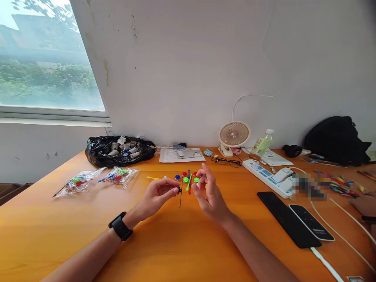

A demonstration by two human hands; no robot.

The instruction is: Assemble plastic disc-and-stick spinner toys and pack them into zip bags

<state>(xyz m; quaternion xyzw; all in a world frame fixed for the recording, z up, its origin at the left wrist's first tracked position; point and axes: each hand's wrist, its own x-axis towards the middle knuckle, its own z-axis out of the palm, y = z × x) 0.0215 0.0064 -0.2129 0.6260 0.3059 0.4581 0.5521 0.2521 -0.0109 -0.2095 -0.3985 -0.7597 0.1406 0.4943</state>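
Observation:
My left hand (157, 196), with a black watch on its wrist, pinches a thin black stick (180, 197) with a small black piece near its top; the stick hangs down toward the orange table (58, 227). My right hand (209, 192) is raised just right of it, palm turned inward, fingers spread, and a small pale piece seems to sit at its fingertips, too small to be sure. Between and behind the hands lies a cluster of small coloured plastic parts (189, 178): green discs, blue and red pieces, short sticks. A yellow piece (153, 178) lies to the left.
Two clear bags of coloured parts (96, 178) lie at the left, a black bag of grey rolls (120, 150) behind them. A small fan (233, 137), glasses (226, 160), a bottle (262, 143), a power strip (270, 178) and two phones (296, 221) stand right. Another person's hand (366, 203) rests at the far right.

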